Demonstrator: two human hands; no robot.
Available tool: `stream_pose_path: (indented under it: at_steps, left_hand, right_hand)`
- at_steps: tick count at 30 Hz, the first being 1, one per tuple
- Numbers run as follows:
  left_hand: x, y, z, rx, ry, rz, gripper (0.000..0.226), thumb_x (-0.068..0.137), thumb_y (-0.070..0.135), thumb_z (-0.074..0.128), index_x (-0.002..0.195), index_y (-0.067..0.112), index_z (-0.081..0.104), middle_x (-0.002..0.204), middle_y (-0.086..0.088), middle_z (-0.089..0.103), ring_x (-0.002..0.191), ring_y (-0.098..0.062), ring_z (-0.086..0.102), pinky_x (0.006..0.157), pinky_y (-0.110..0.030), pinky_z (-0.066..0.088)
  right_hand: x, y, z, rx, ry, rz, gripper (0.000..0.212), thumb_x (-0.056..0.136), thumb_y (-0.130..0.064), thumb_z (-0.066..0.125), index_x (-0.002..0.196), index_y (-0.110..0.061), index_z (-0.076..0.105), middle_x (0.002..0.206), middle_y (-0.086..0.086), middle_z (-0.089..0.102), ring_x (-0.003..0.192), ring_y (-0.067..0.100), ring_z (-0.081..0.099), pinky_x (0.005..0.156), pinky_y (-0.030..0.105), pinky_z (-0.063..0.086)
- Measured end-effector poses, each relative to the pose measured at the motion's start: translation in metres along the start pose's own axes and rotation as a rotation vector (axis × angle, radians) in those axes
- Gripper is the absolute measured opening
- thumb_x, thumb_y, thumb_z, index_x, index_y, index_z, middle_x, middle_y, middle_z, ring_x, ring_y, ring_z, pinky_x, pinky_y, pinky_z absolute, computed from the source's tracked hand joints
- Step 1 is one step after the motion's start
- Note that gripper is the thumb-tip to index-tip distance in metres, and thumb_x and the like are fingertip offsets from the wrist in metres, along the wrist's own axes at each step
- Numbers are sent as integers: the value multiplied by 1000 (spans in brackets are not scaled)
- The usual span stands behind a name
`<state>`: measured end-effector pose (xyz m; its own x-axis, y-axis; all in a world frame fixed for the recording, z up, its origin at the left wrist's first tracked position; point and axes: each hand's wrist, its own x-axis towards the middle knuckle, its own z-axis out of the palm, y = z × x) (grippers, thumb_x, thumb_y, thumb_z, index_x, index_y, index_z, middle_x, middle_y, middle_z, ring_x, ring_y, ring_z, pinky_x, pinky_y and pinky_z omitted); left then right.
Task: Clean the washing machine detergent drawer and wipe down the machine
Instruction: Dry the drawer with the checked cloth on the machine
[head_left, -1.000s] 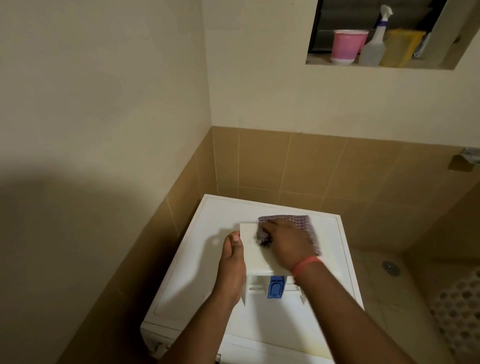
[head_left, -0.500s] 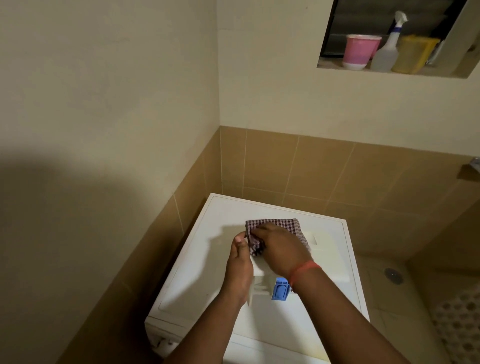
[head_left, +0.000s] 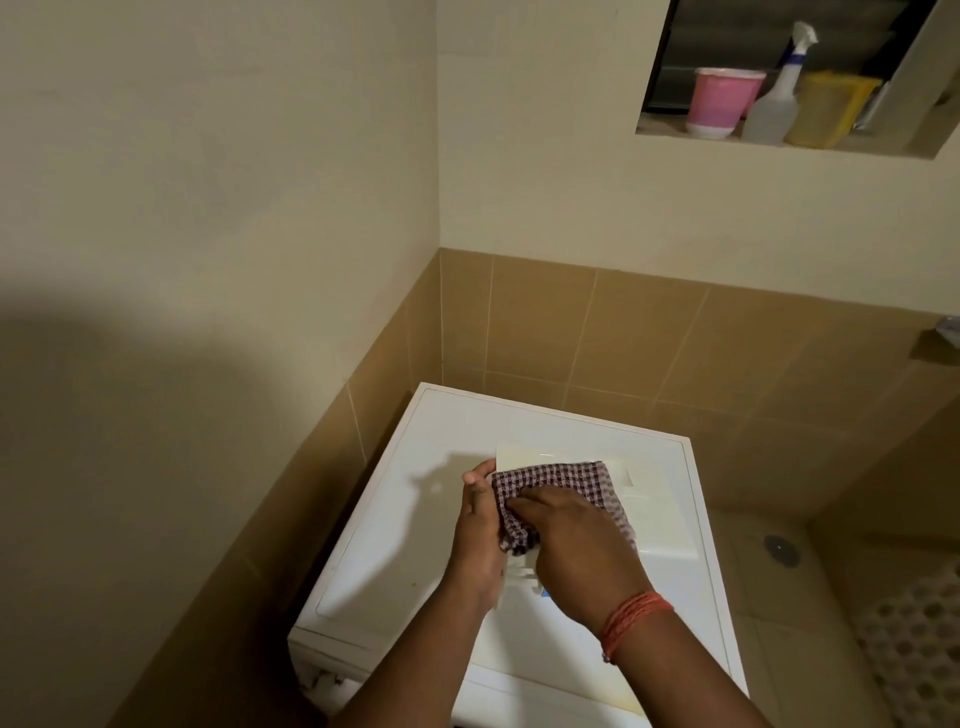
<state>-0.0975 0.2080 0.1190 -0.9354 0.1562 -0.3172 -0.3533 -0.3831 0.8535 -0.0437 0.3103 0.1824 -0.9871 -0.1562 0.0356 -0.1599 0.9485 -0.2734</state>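
A: Where is the drawer at this moment?

B: The white plastic detergent drawer is held above the top of the white washing machine, which stands in the corner against the tan-tiled wall. Most of the drawer is hidden behind the hands and the cloth; a pale far edge shows past the cloth, and a bit of white plastic with a speck of blue shows near the right wrist.

A: And the hands?

B: The left hand is closed around the drawer's left side, thumb up at the far end. The right hand presses a purple-and-white checked cloth onto the drawer, fingers curled down on the fabric; the cloth drapes over the drawer's far end and bunches between the two hands. A red thread band circles the right wrist.

A: Anything else on the machine?

B: A flat white panel lies on the lid just to the right of the hands.

A: And higher up?

B: A wall niche at the far right holds a pink plastic cup, a clear spray bottle and a yellow container, side by side.
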Motion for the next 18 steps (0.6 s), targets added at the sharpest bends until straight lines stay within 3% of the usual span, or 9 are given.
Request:
stream_pose_path:
  at_steps: [4,9,12,16,18]
  left_hand:
    - [2,1,1,-54,-36,-57,61,94,66,14,122,34,57,109,0,75,99,-18,72,71,-31,58]
    - [5,-4,0,8,-33,-77,69,88,74,10,134,39,49,117,3,71,112,-21,65,90,-40,54]
    - [5,-5,1,13,-31,-66,67,91,71,10,135,39,48,120,4,70,113,-20,65,89,-36,53]
    - [2,-2,1,-58,-58,-93,62,92,69,13,127,38,54,114,-2,73,102,-21,71,74,-35,57]
    - [2,0,-2,-103,-56,-107,64,91,70,15,127,37,56,116,-5,72,104,-24,70,76,-36,57]
  right_hand:
    - [-3,1,6,16,31,3,70,79,-1,55,141,-32,51,138,-8,53,129,20,46,109,36,37]
    - [-26,30,-2,-31,43,135,61,87,-9,52,142,-35,49,143,-11,49,131,19,45,109,36,38]
    - [-32,35,1,-50,100,198,59,85,-8,55,138,-32,54,139,-8,54,127,23,49,104,42,43]
    - [-17,3,15,-25,141,32,55,74,-12,45,122,-32,65,120,-9,64,112,23,59,92,43,50]
    - [-13,-5,20,-4,141,-35,61,71,-12,40,123,-31,65,121,-8,65,113,21,59,97,43,48]
